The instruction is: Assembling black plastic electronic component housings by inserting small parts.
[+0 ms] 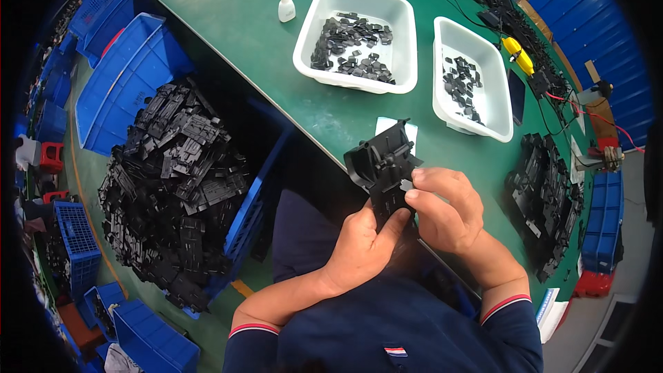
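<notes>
A black moulded plastic part (381, 159) is gripped at its lower end by my left hand (362, 245), thumb across its face. It is held up at the table's near edge. Pinched between the thumb and fingers of my right hand (449, 211) is a small grey plastic piece (406, 185), close against the right side of the black part. Whether the two touch, I cannot tell. Just behind the black part lies a white paper (412, 135), partly covered by it.
Two white tubs (301, 62) (440, 107) of small black pieces stand on the green table (228, 21), near a white squeeze bottle (286, 8). Black parts are piled at right (545, 200) and in a blue crate (103, 110) at left. A yellow tool (518, 55) lies among cables.
</notes>
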The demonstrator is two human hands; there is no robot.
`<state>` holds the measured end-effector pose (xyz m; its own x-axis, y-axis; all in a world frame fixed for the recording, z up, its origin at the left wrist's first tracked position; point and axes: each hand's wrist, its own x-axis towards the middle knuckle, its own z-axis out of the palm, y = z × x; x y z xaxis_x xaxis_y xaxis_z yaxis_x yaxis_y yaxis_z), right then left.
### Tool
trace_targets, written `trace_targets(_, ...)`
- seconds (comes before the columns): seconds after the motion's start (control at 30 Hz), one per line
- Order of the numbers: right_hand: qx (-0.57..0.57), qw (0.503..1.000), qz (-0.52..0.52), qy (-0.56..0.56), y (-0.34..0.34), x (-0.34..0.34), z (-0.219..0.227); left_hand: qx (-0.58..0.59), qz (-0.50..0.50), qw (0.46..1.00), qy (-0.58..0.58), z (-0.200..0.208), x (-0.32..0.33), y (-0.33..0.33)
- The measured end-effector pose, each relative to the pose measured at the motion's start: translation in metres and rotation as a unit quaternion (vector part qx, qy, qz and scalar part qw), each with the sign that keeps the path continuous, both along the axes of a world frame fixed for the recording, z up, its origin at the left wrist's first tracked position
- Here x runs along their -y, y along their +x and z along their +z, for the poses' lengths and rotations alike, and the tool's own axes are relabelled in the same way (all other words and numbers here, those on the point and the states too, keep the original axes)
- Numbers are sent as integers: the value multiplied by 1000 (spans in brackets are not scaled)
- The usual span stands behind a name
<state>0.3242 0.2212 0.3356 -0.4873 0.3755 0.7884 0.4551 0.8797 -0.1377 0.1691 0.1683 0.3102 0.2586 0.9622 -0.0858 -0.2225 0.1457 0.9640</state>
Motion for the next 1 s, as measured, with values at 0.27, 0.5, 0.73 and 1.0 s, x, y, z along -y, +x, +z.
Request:
trace_targets(0.27,-3,1000,31,-2,-12,4,5,-50,8,998,22,1,5,-2)
trace_targets(0.5,7,1000,30,-6,-17,3,8,-60,50,993,84,-2,5,-1)
trace_targets(0.73,18,1000,17,-7,-20,3,9,-67,60,992,83,-3,5,0)
trace_targets(1.0,30,999,15,-11,-20,4,12,-83,81,987,107,-2,5,0)
